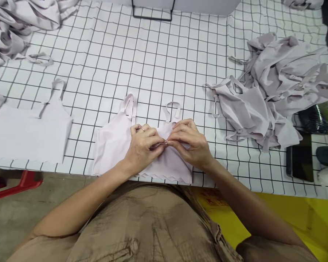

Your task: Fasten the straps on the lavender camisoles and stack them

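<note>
A pale pink strappy top (pixel 112 145) lies flat at the near edge of the checked table (pixel 164 62), its two straps pointing away from me. My left hand (pixel 143 145) and my right hand (pixel 190 142) rest on its middle, fingertips pinched together where they meet. A small thin metal piece shows between the fingertips; I cannot make out what it is. My left hand wears a ring.
Another flat top (pixel 27 131) lies at the left. Crumpled piles of the same fabric sit at the right (pixel 273 91) and far left (pixel 16 25). A dark phone (pixel 299 162) and black object (pixel 314 118) lie at the right edge. A black wire stand (pixel 152 12) is at the back.
</note>
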A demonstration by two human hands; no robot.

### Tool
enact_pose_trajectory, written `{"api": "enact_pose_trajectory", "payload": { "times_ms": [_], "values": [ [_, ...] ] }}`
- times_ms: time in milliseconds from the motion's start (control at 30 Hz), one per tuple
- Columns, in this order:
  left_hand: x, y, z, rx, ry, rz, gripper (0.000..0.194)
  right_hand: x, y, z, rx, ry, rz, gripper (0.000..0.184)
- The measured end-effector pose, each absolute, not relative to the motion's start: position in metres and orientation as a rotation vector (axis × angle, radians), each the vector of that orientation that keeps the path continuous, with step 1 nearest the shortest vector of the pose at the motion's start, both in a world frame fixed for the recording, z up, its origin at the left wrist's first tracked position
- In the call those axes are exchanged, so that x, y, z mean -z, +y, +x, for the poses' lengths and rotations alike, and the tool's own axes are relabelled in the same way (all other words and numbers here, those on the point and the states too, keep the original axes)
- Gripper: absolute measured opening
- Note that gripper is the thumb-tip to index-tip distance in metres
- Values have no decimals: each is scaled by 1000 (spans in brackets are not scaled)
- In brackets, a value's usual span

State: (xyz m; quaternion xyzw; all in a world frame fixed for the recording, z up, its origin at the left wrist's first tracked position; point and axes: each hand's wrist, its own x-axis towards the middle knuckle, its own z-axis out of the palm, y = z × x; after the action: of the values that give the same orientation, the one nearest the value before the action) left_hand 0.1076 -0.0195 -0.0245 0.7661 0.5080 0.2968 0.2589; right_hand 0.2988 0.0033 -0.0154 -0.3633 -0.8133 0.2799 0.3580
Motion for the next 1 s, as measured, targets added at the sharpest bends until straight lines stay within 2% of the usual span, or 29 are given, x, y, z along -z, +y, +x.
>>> {"api": "enact_pose_trajectory", "payload": {
  "times_ms": [1000],
  "values": [
    [25, -19, 107, -829, 1354, 2134, 18, 14, 6, 300, -686, -2171, -890, 17]
  ]
}}
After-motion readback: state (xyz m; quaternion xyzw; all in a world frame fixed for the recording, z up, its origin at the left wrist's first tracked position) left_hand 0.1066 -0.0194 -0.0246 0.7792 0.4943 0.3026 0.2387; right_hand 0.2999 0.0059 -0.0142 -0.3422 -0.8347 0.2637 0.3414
